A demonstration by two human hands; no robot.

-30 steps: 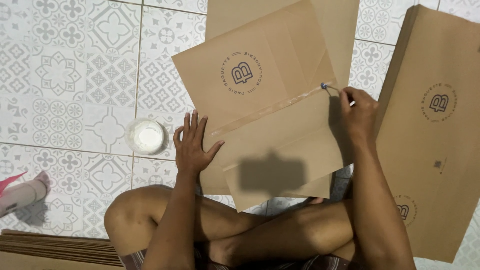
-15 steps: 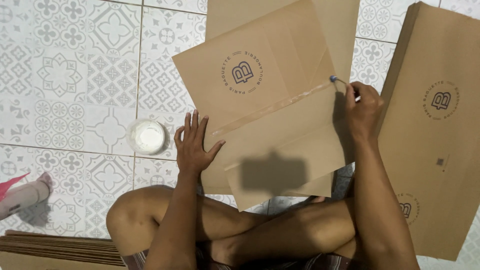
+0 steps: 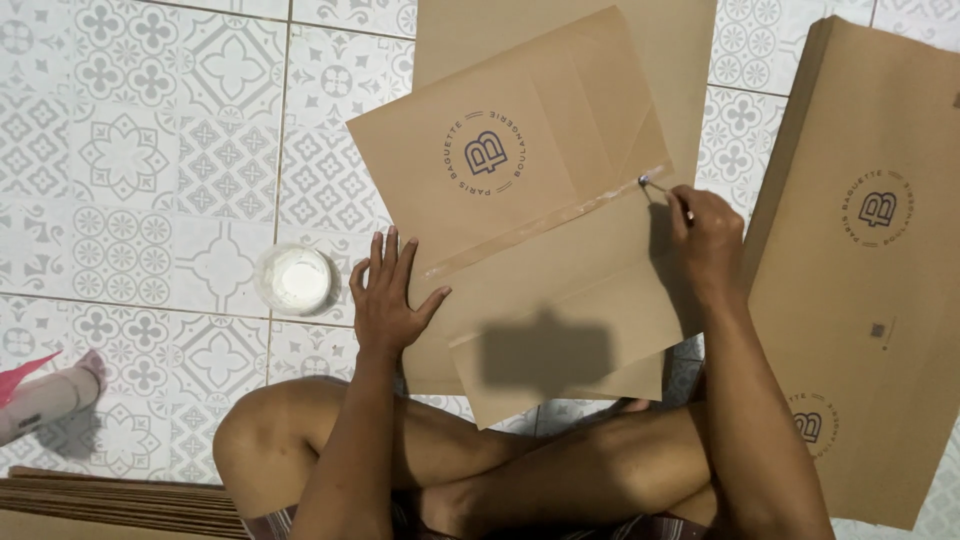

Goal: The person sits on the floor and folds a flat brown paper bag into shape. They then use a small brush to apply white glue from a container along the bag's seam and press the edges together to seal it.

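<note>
A patterned tiled floor [image 3: 150,160] carries everything. On it, before the person's crossed legs, lies a flat brown paper bag [image 3: 540,200] with a glossy wet strip running along its fold. A stack of similar bags [image 3: 860,300] lies to the right. The left hand [image 3: 385,300] presses flat on the bag's lower left edge, fingers spread. The right hand [image 3: 705,235] has its fingers closed on a thin tool, possibly a small brush [image 3: 665,195], its tip at the strip's right end. A small round white tub [image 3: 297,279] sits just left of the left hand.
</note>
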